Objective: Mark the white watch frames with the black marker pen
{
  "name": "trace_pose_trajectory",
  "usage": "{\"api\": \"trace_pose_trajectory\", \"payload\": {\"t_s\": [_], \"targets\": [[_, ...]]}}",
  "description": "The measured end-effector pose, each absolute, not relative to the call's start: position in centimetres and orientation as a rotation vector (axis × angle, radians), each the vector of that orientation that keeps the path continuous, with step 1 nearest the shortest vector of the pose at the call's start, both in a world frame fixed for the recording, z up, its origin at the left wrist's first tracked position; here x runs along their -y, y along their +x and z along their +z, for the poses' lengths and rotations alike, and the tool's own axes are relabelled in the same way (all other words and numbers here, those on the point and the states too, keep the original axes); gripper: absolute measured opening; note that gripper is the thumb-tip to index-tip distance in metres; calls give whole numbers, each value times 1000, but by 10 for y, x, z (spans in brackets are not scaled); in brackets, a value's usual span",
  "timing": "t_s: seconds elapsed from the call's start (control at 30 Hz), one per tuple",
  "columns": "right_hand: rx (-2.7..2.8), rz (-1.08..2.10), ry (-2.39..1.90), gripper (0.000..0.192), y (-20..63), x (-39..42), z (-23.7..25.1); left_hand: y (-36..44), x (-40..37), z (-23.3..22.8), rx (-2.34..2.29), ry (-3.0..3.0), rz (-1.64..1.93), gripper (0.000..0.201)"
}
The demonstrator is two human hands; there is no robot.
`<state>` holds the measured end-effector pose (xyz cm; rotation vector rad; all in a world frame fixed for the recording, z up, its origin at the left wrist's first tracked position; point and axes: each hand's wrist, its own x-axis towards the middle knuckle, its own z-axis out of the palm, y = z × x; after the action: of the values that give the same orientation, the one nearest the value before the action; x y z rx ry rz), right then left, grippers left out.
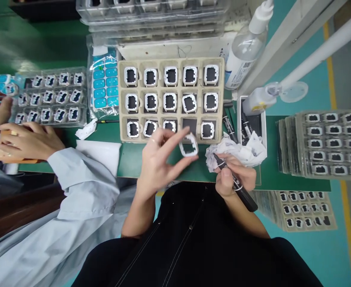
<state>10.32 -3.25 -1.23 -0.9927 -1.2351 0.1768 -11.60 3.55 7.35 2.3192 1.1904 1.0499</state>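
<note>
Between the thumb and fingers of my left hand point(159, 163) is a white, rounded-square frame point(197, 146), held up over the near edge of the beige tray point(120, 93). In the tray, similar white frames sit in rows of pockets; one front-row pocket point(190, 124) shows only its dark base. My right hand point(238, 173) grips a black marker pen point(243, 193), its dark tip pointing up and left. Just beyond that hand lies a crumpled white tissue point(238, 151), which the fingers partly overlap.
At left, a co-worker's hands point(28, 139) rest near a clear tray of frames point(51, 96). Blue pads point(105, 85) lie beside my tray. A spray bottle point(244, 52) and a small box point(264, 131) stand at right. Further right are stacked trays point(323, 135); more trays point(310, 227) sit lower.
</note>
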Motion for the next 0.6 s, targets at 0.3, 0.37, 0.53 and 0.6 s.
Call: {"api": "trace_pose_trajectory", "payload": {"t_s": [0.3,0.37,0.53,0.6], "targets": [[1228,161,-965,17,99,29,-7,-105,-84,82,-1279,2582,732,48],[1215,156,-973,19,99,29,-9,-97,-83,85,-1224,2615,773,37],[1177,140,-922,20,102,29,-12,-63,-97,89,-1010,2761,507,24],[1168,143,-904,19,103,28,-11,-54,-105,88,-961,2783,416,21]]}}
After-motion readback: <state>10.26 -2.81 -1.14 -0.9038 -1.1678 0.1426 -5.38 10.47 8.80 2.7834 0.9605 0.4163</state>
